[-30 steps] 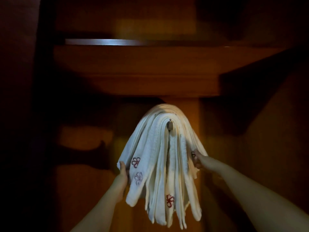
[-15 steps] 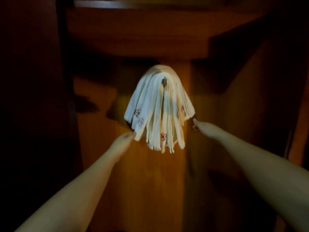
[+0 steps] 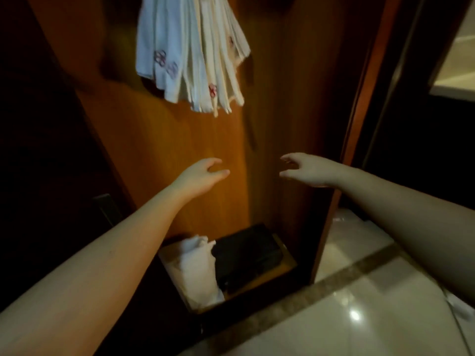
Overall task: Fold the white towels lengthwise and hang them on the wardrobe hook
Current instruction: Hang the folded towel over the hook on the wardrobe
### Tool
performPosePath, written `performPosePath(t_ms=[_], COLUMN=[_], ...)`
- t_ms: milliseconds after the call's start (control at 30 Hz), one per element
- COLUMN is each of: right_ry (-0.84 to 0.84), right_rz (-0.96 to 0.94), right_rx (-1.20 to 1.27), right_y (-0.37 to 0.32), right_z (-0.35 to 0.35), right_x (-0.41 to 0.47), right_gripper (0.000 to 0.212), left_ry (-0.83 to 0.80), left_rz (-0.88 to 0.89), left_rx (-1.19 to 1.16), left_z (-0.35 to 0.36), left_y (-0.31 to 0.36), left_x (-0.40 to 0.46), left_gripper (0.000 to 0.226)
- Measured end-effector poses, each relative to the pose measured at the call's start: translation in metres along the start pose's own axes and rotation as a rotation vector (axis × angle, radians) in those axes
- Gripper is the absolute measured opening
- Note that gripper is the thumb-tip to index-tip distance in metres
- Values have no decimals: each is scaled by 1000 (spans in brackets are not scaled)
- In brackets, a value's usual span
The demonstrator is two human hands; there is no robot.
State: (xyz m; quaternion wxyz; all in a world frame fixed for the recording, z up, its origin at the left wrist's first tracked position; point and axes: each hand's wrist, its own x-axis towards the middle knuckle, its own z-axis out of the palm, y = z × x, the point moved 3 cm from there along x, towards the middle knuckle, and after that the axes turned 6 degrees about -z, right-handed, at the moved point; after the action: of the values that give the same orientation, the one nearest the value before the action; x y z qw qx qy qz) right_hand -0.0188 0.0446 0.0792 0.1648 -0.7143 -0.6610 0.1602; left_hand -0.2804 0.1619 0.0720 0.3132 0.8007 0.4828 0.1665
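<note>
Both hands reach forward with fingers loosely spread, holding nothing: the left hand [image 3: 199,176] and the right hand [image 3: 307,169] are apart, palms facing each other. The white towels [image 3: 191,51] hang well above them against the wardrobe panel [image 3: 159,140]. Below the hands lie a crumpled white cloth [image 3: 198,268] and a black box [image 3: 246,255].

Soft cloth white towels [image 3: 190,52] hang against smooth varnished wood wardrobe panel [image 3: 164,140]; floor [image 3: 359,317] glossy stone.

Dim warm light, deep shadow at left, perhaps motion-blurred towels [image 3: 191,51], glare on floor [image 3: 354,315].
</note>
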Motion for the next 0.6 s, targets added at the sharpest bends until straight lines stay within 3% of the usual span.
performPosePath(t_ms=[300, 433, 600], right_ry=[-75, -91, -123], right_rz=[197, 376, 538], right_rx=[-84, -17, 67], right_y=[95, 163, 257], right_z=[117, 163, 197], right_x=[-164, -228, -293], right_gripper=[76, 74, 74], left_ry=[-366, -543, -668], left_rz=[103, 200, 188], left_rx=[180, 303, 331], left_z=[184, 264, 370], left_y=[-16, 4, 53], left_x=[-58, -62, -57], left_gripper=[61, 65, 65])
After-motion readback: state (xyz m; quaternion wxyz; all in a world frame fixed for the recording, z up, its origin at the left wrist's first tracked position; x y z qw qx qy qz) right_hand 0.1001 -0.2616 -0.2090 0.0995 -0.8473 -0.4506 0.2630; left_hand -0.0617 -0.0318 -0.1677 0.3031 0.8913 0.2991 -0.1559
